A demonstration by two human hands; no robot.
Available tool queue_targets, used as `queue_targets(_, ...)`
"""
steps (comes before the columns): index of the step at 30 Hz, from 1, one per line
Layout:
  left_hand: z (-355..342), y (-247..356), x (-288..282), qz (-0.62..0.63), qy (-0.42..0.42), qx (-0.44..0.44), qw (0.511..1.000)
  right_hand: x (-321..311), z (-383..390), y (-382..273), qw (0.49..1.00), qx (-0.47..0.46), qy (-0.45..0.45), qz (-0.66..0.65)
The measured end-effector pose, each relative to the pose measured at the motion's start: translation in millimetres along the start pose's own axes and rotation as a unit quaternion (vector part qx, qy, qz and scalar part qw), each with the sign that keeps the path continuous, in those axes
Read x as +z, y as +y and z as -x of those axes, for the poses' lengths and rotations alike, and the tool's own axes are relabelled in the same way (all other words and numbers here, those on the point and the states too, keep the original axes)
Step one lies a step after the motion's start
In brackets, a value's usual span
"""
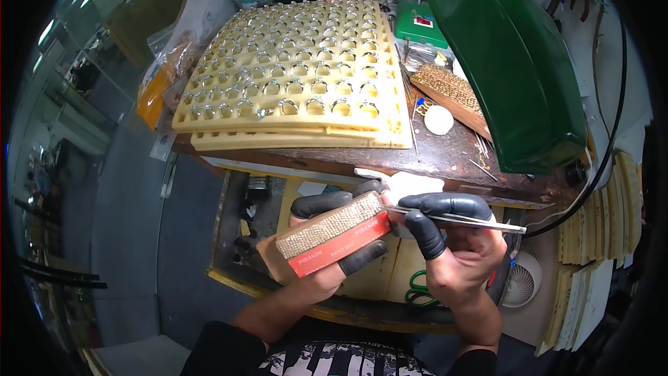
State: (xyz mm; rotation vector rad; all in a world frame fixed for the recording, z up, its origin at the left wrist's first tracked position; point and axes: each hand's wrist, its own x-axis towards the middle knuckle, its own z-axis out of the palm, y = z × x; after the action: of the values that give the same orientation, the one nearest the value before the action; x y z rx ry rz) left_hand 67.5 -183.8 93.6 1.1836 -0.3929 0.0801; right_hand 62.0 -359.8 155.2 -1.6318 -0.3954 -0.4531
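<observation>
My left hand (325, 275), with black covers on its fingers, grips a wooden block (275, 258) that has a bumpy golden face and a red printed strip along its side. The block is held tilted above an open drawer. In my right hand (456, 258), also with black finger covers, is a pair of slim silver tweezers (480, 222). The tweezer tips reach the upper right end of the block; whether they pinch anything is too small to tell. Just behind the fingertips is a bright, overexposed white object (417, 182), its shape partly hidden.
Stacked yellow foam trays (292, 125) full of silver-coloured rings stand on the dark bench (438, 160). A big green lamp hood (508, 63) overhangs its right side, near another golden-faced block (445, 91) and a white disc (438, 120). Green-handled scissors (419, 291) lie in the drawer (229, 265).
</observation>
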Motion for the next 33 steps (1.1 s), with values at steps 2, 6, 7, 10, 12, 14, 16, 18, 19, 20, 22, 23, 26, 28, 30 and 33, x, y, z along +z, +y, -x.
queue_targets(2,0.1,0.3,1.3,0.025,0.007,0.016,1.000,2.9,1.1,-1.5,0.996,0.046,0.046,-0.056)
queue_targets(6,0.7,1.5,0.9,0.035,-0.006,0.015,0.999,8.5,-0.9,-0.3,0.999,0.005,0.025,-0.020)
queue_targets(7,0.8,1.7,0.1,0.035,-0.005,0.016,0.999,9.4,-2.0,0.4,1.000,-0.009,0.021,-0.014)
queue_targets(10,0.1,1.3,-1.3,0.000,-0.029,0.025,0.999,10.3,-4.7,0.9,0.999,-0.030,0.012,0.000)
queue_targets(12,-0.5,1.4,-1.9,-0.014,-0.027,0.000,1.000,10.3,-5.8,0.7,0.999,-0.039,0.008,0.009)
queue_targets(14,-1.2,2.5,-2.5,-0.041,-0.019,0.034,0.998,10.4,-6.1,0.1,0.999,-0.028,0.015,0.007)
queue_targets(16,-2.0,4.0,-2.1,-0.083,-0.025,0.037,0.996,10.7,-5.9,-0.7,0.999,-0.033,0.003,0.025)
queue_targets(18,-2.6,5.5,-1.1,-0.099,-0.034,0.019,0.994,11.1,-5.5,-1.4,0.999,-0.030,0.003,0.029)
queue_targets(19,-2.7,6.3,-0.6,-0.085,-0.027,0.034,0.995,11.2,-5.5,-1.6,0.999,-0.026,0.005,0.028)
queue_targets(20,-2.7,6.9,0.3,-0.061,-0.022,0.030,0.997,11.3,-5.4,-1.9,1.000,-0.010,0.018,0.008)
queue_targets(22,-2.2,8.0,1.7,-0.037,-0.018,0.025,0.999,11.2,-5.7,-1.8,0.999,-0.022,0.005,0.029)
queue_targets(23,-1.7,8.4,2.3,-0.064,-0.008,0.022,0.998,11.0,-5.9,-1.8,1.000,-0.012,0.015,0.013)
queue_targets(26,-0.9,8.1,4.2,-0.070,0.003,0.013,0.997,10.6,-7.4,-0.8,0.999,-0.030,0.010,0.025)
queue_targets(28,-0.9,7.5,4.4,-0.049,0.004,0.007,0.999,10.3,-7.8,-0.8,0.998,-0.042,-0.005,0.040)
queue_targets(30,-1.3,7.2,3.3,-0.045,0.002,-0.021,0.999,10.1,-7.8,-1.0,0.998,-0.042,-0.006,0.043)
queue_targets(33,-1.4,7.3,0.9,-0.108,-0.018,-0.010,0.994,9.9,-7.2,-1.2,0.998,-0.036,-0.006,0.043)
